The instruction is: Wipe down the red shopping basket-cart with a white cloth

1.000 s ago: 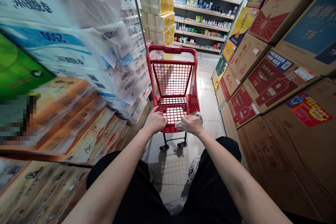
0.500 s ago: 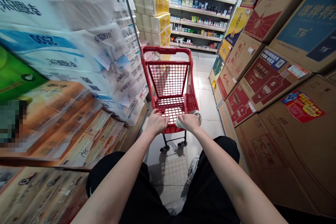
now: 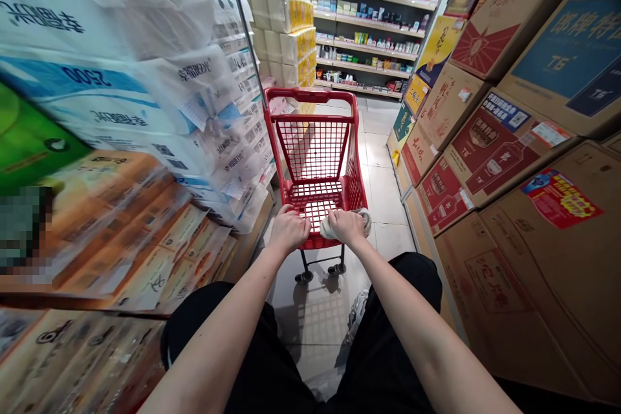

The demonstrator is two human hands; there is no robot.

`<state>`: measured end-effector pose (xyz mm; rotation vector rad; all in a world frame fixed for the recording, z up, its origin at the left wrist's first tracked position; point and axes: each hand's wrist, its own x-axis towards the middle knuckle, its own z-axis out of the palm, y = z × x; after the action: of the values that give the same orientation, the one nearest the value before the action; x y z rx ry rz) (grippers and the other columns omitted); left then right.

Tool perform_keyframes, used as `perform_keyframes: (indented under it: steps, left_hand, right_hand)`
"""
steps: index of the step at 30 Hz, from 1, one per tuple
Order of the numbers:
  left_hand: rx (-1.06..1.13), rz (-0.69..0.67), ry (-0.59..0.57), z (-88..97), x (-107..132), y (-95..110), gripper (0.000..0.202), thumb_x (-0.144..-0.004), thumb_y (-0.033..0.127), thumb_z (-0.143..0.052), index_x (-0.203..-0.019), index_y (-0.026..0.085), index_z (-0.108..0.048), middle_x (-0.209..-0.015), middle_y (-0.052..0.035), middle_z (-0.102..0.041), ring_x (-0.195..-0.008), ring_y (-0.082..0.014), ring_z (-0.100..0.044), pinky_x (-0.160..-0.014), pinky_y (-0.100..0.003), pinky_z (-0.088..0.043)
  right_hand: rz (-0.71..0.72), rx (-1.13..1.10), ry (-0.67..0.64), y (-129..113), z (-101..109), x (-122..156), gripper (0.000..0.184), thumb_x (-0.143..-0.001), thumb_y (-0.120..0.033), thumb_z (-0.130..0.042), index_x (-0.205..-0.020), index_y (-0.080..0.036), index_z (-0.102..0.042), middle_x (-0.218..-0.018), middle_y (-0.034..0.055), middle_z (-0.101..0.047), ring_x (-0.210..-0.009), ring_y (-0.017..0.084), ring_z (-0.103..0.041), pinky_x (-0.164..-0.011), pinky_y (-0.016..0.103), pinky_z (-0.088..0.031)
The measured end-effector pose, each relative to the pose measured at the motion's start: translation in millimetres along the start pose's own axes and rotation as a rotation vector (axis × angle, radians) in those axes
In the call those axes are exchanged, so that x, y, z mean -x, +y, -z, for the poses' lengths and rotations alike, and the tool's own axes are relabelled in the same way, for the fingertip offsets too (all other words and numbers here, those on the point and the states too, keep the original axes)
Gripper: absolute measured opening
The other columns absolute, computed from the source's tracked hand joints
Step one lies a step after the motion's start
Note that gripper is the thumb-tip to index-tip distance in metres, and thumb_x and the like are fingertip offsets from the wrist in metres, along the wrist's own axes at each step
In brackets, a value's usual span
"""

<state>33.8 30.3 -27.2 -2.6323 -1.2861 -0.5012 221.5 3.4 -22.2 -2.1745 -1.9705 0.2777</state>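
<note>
A small red plastic shopping cart [image 3: 315,149] stands in a narrow aisle in front of me, its basket holding nothing I can see. My left hand [image 3: 290,229] is closed round the cart's near handle bar. My right hand [image 3: 347,225] is closed on the same bar, with a crumpled light grey cloth [image 3: 361,218] pressed under its fingers against the handle. Both forearms reach forward over my black trousers.
Wrapped tissue packs [image 3: 145,90] are stacked high on the left, close to the cart. Cardboard boxes [image 3: 490,162] with red labels line the right side. Shelves of small goods [image 3: 369,32] cross the aisle's far end. Tiled floor [image 3: 383,187] runs ahead.
The cart has shifted a little to the left, nearer the tissue stacks. Both hands have stayed closed on the handle.
</note>
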Motion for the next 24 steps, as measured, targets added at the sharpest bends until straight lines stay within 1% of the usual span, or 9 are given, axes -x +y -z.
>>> perform_keyframes:
  steps: [2, 4, 7, 9, 12, 16, 18, 21, 24]
  left_hand:
    - [-0.001, -0.003, 0.001, 0.2, 0.5, 1.3, 0.053, -0.096, 0.027, -0.033, -0.061, 0.02, -0.072, -0.066, -0.0069, -0.072, -0.068, -0.0184, -0.058, -0.101, -0.041, -0.036]
    - [-0.022, -0.005, -0.002, 0.3, 1.7, 1.9, 0.053, -0.096, 0.027, -0.032, -0.063, 0.02, -0.073, -0.067, -0.0064, -0.072, -0.069, -0.0183, -0.058, -0.103, -0.04, -0.035]
    - [-0.051, -0.01, -0.014, 0.4, 3.1, 2.1, 0.053, -0.097, 0.027, -0.032, -0.063, 0.021, -0.073, -0.069, -0.0052, -0.073, -0.07, -0.0182, -0.059, -0.104, -0.04, -0.034]
    - [-0.056, -0.014, -0.017, 0.6, 3.2, 2.3, 0.053, -0.097, 0.026, -0.032, -0.063, 0.022, -0.073, -0.068, -0.005, -0.073, -0.07, -0.0184, -0.059, -0.105, -0.04, -0.034]
    - [-0.044, -0.013, -0.009, 0.0, 2.2, 2.8, 0.053, -0.097, 0.027, -0.032, -0.064, 0.021, -0.074, -0.067, -0.0054, -0.072, -0.07, -0.0186, -0.059, -0.105, -0.04, -0.034]
    - [-0.013, -0.001, 0.014, -3.5, 1.1, 4.1, 0.052, -0.096, 0.028, -0.034, -0.063, 0.021, -0.074, -0.067, -0.006, -0.072, -0.07, -0.0189, -0.057, -0.104, -0.04, -0.035]
    - [-0.008, 0.002, 0.018, -5.6, 1.0, 4.8, 0.053, -0.097, 0.028, -0.033, -0.062, 0.021, -0.073, -0.066, -0.0057, -0.072, -0.069, -0.0191, -0.057, -0.104, -0.041, -0.035]
    - [-0.021, -0.002, 0.009, -7.9, 1.3, 6.1, 0.055, -0.097, 0.029, -0.032, -0.061, 0.022, -0.072, -0.063, -0.0049, -0.071, -0.067, -0.0192, -0.055, -0.105, -0.044, -0.034]
    - [-0.033, 0.005, 0.002, -8.4, 1.8, 8.3, 0.054, -0.097, 0.028, -0.032, -0.061, 0.023, -0.072, -0.064, -0.0048, -0.071, -0.067, -0.0189, -0.055, -0.103, -0.044, -0.034]
  right_hand:
    - [0.124, 0.039, 0.112, 3.3, -6.6, 13.7, 0.059, -0.102, -0.042, -0.018, -0.093, -0.02, -0.071, -0.092, 0.008, -0.074, -0.086, 0.02, -0.065, -0.075, 0.03, -0.036]
    - [0.257, 0.072, 0.204, 7.3, -12.2, 25.7, 0.054, -0.102, -0.042, -0.021, -0.094, -0.019, -0.069, -0.093, 0.0084, -0.072, -0.092, 0.021, -0.063, -0.081, 0.031, -0.034]
    - [0.347, 0.096, 0.239, 10.9, -16.4, 33.7, 0.053, -0.101, -0.047, -0.025, -0.095, -0.018, -0.068, -0.094, 0.0091, -0.071, -0.095, 0.022, -0.062, -0.083, 0.031, -0.033]
    - [0.326, 0.1, 0.202, 9.9, -16.2, 31.6, 0.055, -0.102, -0.045, -0.021, -0.096, -0.018, -0.068, -0.093, 0.0086, -0.072, -0.091, 0.021, -0.062, -0.082, 0.03, -0.033]
    - [0.217, 0.091, 0.129, 4.0, -12.0, 21.9, 0.055, -0.103, -0.038, -0.018, -0.096, -0.019, -0.069, -0.091, 0.0085, -0.074, -0.085, 0.02, -0.064, -0.08, 0.031, -0.035]
    - [0.023, 0.057, 0.003, -4.1, -3.4, 6.3, 0.053, -0.102, -0.041, -0.025, -0.093, -0.021, -0.073, -0.091, 0.0087, -0.075, -0.082, 0.022, -0.068, -0.073, 0.03, -0.039]
    - [-0.039, 0.035, -0.038, -5.7, -0.2, 0.6, 0.051, -0.1, -0.041, -0.028, -0.092, -0.022, -0.075, -0.095, 0.0085, -0.075, -0.085, 0.023, -0.068, -0.073, 0.03, -0.04]
    - [-0.081, 0.021, -0.032, -4.8, 2.2, -2.9, 0.051, -0.1, -0.04, -0.028, -0.095, -0.022, -0.076, -0.097, 0.0093, -0.075, -0.089, 0.024, -0.069, -0.075, 0.032, -0.042]
    - [-0.057, -0.003, -0.033, -1.3, 4.3, -1.4, 0.056, -0.1, -0.046, -0.025, -0.093, -0.023, -0.076, -0.095, 0.0082, -0.076, -0.089, 0.024, -0.069, -0.074, 0.032, -0.042]
